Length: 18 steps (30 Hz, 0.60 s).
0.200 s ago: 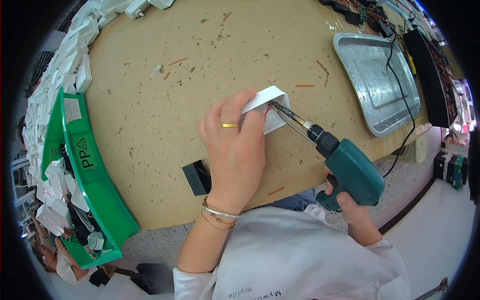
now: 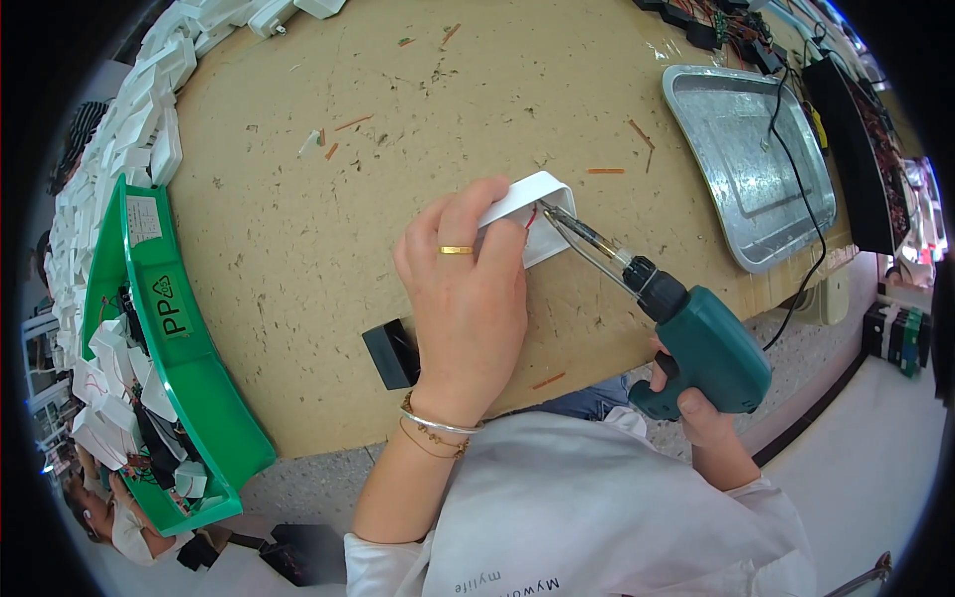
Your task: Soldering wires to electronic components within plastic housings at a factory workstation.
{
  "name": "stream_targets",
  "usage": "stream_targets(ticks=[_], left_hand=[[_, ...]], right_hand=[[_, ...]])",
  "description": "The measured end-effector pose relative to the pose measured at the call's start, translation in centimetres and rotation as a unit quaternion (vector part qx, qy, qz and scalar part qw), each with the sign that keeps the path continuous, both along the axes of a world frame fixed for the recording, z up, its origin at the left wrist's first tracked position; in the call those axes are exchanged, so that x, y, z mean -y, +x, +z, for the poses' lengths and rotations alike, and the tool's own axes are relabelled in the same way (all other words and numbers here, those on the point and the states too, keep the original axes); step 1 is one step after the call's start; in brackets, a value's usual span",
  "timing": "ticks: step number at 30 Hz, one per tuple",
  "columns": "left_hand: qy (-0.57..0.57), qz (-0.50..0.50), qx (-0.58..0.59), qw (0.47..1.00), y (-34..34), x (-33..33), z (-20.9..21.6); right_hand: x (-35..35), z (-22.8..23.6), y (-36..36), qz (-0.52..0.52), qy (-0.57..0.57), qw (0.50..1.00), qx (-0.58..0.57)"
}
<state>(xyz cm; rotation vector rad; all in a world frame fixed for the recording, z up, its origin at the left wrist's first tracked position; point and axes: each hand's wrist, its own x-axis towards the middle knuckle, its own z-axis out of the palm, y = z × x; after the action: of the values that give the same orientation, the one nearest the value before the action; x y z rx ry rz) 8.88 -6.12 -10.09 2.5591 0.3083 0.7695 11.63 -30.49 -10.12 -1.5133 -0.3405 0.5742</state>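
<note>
My left hand (image 2: 466, 274) is closed around a small white plastic housing (image 2: 540, 189) above the table, its open side facing right. A red wire (image 2: 531, 217) shows inside it. My right hand (image 2: 696, 408) grips the handle of a green soldering gun (image 2: 714, 348) with a black collar. Its slim metal tip reaches into the mouth of the housing, with a thin feed tube running alongside. Whether the tip touches a joint inside is hidden. Beside my left wrist lies a black block-shaped piece (image 2: 392, 354).
A green bin (image 2: 204, 368) of white housings and wires stands at the left, with white housings (image 2: 139, 129) piled beyond. A metal tray (image 2: 746, 169) lies at the right, crossed by a black cord (image 2: 802, 189). Brown strips (image 2: 606, 171) are scattered over the tabletop (image 2: 328, 249).
The soldering gun has shifted slightly right and its tip has drawn back a little within the housing's mouth. My left hand and the housing have hardly moved.
</note>
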Motion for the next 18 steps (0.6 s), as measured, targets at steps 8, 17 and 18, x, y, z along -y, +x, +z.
stream_targets(ticks=[8,17,18], left_hand=[[-0.002,0.001,0.001,1.0,-0.05,0.06,-0.07],[-0.005,-0.001,-0.001,1.0,0.02,-0.01,-0.06],[-0.008,-0.004,0.003,1.0,0.03,-0.07,-0.12]], right_hand=[[0.27,-0.48,-0.3,-0.031,0.033,0.999,-0.011],[0.0,0.04,0.2,-0.029,0.062,0.997,-0.019],[-0.06,0.09,0.36,-0.025,0.075,0.997,-0.019]])
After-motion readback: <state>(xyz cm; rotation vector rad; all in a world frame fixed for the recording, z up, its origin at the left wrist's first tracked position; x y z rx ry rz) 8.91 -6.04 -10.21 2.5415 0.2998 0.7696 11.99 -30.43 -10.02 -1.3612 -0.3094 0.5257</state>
